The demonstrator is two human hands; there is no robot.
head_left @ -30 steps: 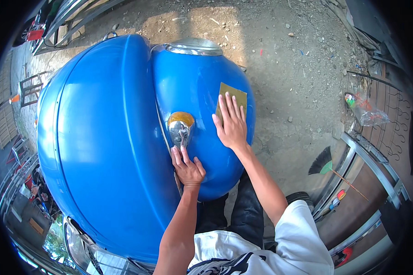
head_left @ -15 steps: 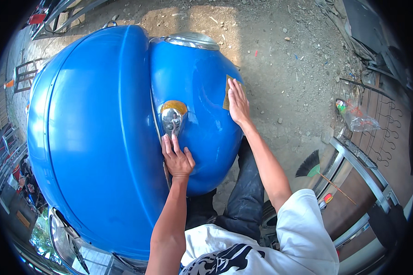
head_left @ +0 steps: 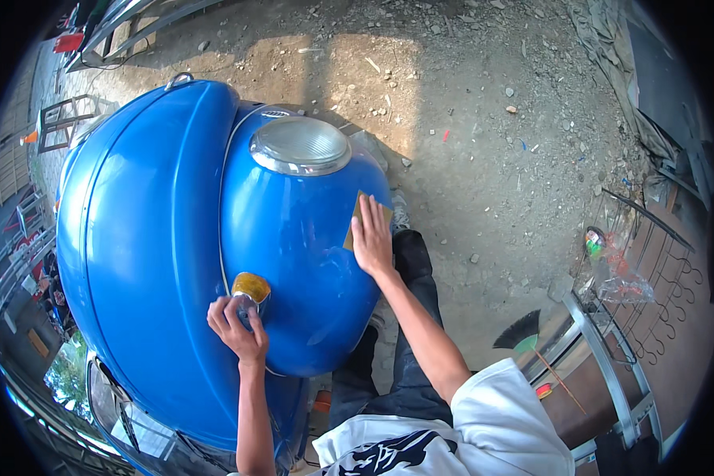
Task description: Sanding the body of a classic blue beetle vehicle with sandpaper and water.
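A blue, rounded car fender (head_left: 293, 230) bulges in front of me. My right hand (head_left: 371, 238) lies flat on its right side, fingers stretched, pressing down a brown sheet of sandpaper (head_left: 351, 232). The sheet's edges show on both sides of the fingers. Farther left, a lamp with an amber lens (head_left: 251, 285) and a chrome housing sits on top of the fender. My left hand (head_left: 236, 327) rests over the housing with its fingers bent and apart, hiding part of it. At the fender's far end is a round headlight (head_left: 301, 146) with a chrome rim.
The blue hood (head_left: 135, 230) curves away to the left. Dirt ground (head_left: 484, 190) with small stones spreads to the right. A broom (head_left: 523, 337), a metal frame (head_left: 611, 365), wire hooks (head_left: 666, 309) and a clear plastic bag (head_left: 623, 285) are at the right.
The view has shifted, so the headlight shows more fully. My left hand has moved onto the lamp's chrome housing. My right hand is still on the sandpaper, now farther from the fender's headlight end.
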